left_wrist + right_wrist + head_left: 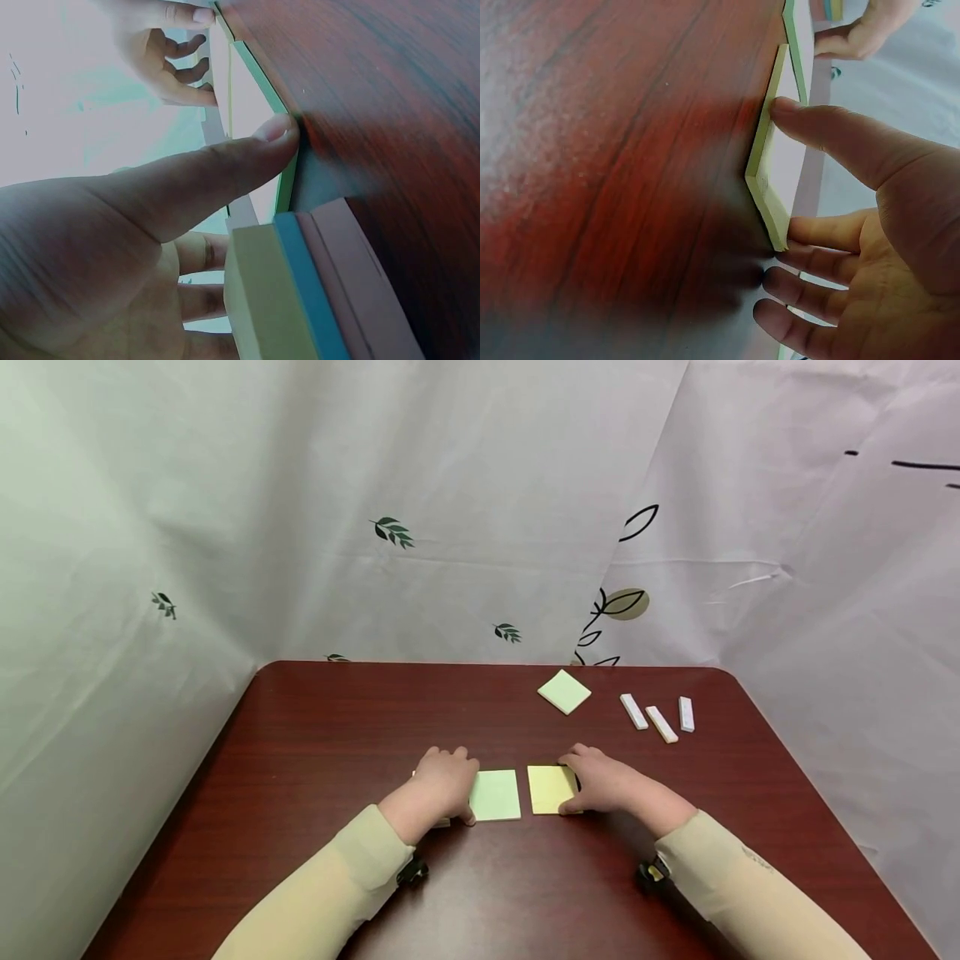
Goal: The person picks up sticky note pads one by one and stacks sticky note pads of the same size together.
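Two sticky note pads lie side by side on the table, a narrow gap between them in the head view. My left hand [446, 783] holds the light green pad [497, 795] near its left end, thumb [276, 129] against the near edge; its fingertips are partly hidden. Beside that hand is a stack of sticky note pads [315, 281] in yellow, blue and pink, mostly covered by the hand in the head view. My right hand [603, 783] spans the yellow pad [547, 789] at its right end, thumb on the near side and index finger at the far side.
Another pale green sticky note pad [564, 692] lies turned cornerwise near the back edge of the dark red table [360, 710]. Three short white bars [633, 712] lie at the back right. Light patterned sheeting [480, 485] hangs behind and along both sides.
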Available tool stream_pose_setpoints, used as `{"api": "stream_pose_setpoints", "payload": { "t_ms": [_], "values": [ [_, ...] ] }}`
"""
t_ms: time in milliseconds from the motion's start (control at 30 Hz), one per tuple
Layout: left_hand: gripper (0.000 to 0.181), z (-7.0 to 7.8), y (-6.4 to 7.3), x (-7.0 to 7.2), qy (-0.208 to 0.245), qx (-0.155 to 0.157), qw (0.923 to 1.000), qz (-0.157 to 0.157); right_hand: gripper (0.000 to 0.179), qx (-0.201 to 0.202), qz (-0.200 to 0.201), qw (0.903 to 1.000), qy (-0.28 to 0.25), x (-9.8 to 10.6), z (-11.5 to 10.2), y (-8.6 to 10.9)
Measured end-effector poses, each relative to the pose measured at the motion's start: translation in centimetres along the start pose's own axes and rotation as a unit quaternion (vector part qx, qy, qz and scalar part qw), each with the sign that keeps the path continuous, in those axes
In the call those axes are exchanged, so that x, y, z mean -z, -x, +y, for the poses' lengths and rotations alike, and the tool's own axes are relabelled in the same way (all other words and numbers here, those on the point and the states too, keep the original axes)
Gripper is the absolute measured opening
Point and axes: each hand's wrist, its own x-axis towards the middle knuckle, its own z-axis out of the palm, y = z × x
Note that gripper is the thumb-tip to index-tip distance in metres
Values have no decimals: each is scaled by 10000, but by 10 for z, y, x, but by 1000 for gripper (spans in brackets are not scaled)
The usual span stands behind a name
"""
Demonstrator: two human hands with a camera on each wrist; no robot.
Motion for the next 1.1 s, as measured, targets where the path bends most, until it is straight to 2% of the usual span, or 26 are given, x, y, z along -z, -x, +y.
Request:
{"api": "stream_pose_setpoints", "payload": {
  "t_ms": [167, 367, 533, 767, 900, 1100],
  "values": [
    [67, 0, 1, 1, 20, 8, 10000, 6, 64, 34, -63, 9998, 159, 3, -4, -3],
    [68, 0, 0, 1, 22, 26, 10000, -2, 64, 55, -438, 9987, 274, 8, -3, -12],
    [69, 1, 0, 0, 30, 38, 10000, -12, 67, -180, -686, 9974, -108, 9, 0, -16],
    [68, 1, 0, -1, 24, 55, 10000, -15, 69, -319, -753, 9943, -686, 5, 3, -16],
    [67, 0, 0, -1, 23, 64, 10000, -15, 68, -154, -736, 9947, -695, 4, 3, -15],
    [67, 0, 0, 0, 96, 32, 9999, -29, 43, 264, -657, 9951, -691, 1, 6, -15]
  ]
}}
